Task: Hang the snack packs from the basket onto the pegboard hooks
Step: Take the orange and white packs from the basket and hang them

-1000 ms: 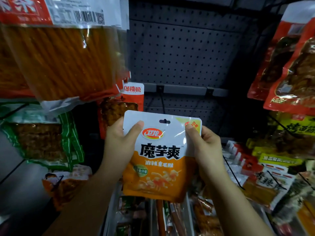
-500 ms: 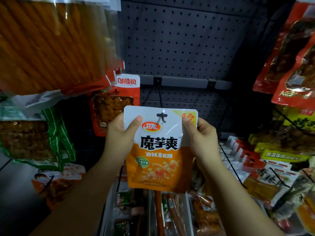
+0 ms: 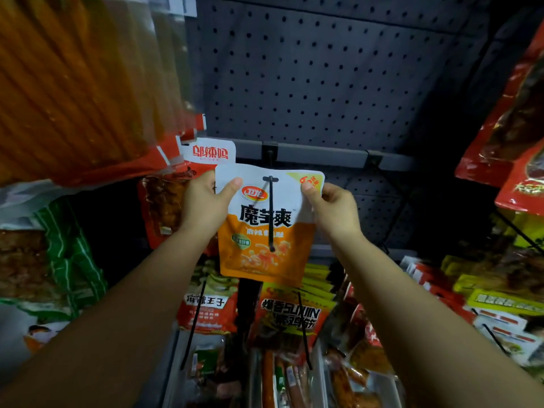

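— So, closest to the camera, what shows?

— Two bare forearms reaching up and forward. Below them lie packets of sausages (image 3: 294, 384) in a bin, and just above those hang a red snack bag (image 3: 210, 307) and an orange-red bag (image 3: 290, 316).

— And the hands?

— The left hand (image 3: 203, 207) pinches the upper left edge of the snack pack (image 3: 266, 228), thumb on the front, fingers behind. The right hand (image 3: 332, 210) pinches the upper right edge the same way, thumb near the corner.

— Where is the pack itself?

— Upright between both hands, white on top and orange below. The black hook (image 3: 270, 213) passes through its hanging slot, and the hook's rod runs down across the front of the pack, its tip showing over the orange part.

— What lies behind?

— A red pack (image 3: 210, 154) hangs just left of it, partly hidden by the left hand. Farther back is the grey pegboard (image 3: 323, 75), with a grey rail (image 3: 323, 156) where the hook is fixed. A big bag of orange sticks (image 3: 76, 83) hangs at upper left, red bags (image 3: 512, 122) at the right.
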`<state>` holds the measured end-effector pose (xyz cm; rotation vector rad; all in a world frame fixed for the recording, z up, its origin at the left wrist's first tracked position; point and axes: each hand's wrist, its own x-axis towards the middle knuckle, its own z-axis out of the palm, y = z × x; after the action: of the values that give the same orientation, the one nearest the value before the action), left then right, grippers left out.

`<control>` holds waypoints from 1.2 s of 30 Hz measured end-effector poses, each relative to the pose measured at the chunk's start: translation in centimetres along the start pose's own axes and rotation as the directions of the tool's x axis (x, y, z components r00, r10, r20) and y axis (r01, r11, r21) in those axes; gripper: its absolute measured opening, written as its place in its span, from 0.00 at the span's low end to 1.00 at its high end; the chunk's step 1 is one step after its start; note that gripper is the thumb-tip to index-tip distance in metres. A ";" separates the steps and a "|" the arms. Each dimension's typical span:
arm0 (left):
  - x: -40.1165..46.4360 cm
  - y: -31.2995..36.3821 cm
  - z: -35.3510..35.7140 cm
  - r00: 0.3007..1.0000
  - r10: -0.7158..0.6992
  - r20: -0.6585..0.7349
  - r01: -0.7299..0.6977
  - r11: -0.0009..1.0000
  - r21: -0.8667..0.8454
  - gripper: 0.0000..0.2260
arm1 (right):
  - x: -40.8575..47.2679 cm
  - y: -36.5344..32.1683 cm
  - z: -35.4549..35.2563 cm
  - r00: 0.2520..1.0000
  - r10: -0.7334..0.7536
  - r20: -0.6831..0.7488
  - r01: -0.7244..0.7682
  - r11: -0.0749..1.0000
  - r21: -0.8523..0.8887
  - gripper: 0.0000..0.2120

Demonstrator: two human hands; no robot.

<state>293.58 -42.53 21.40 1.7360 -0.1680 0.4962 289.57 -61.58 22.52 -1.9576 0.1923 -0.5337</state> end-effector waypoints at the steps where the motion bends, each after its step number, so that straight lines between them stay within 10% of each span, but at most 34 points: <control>1: 0.5 -0.1 0.2 1.000 0.002 -0.012 -0.002 1.000 0.020 0.11 | 0.6 0.0 0.1 1.000 -0.001 0.003 0.001 1.000 -0.023 0.23; 16: 3.9 0.4 2.9 0.983 -0.029 -0.182 0.088 0.941 0.326 0.18 | 5.6 0.7 2.8 0.997 0.035 -0.064 -0.038 0.998 -0.051 0.21; 23: 2.1 -0.6 2.2 0.990 -0.075 -0.123 0.082 0.995 0.050 0.04 | 4.1 1.9 2.4 0.995 0.081 -0.060 -0.083 0.996 -0.026 0.10; 30: -5.1 -2.8 -0.4 0.980 -0.132 -0.151 0.124 0.990 -0.063 0.18 | -2.7 3.8 1.2 0.983 0.155 -0.098 -0.150 0.987 0.055 0.10; 36: -14.4 -2.6 -0.9 0.977 -0.118 0.175 0.131 0.989 -0.063 0.09 | -14.1 5.6 -2.1 0.991 0.135 0.007 -0.133 0.963 0.232 0.07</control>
<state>281.48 -43.31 13.21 1.7043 -0.1957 0.2458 276.67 -60.60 14.32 -1.7011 0.2546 -0.4544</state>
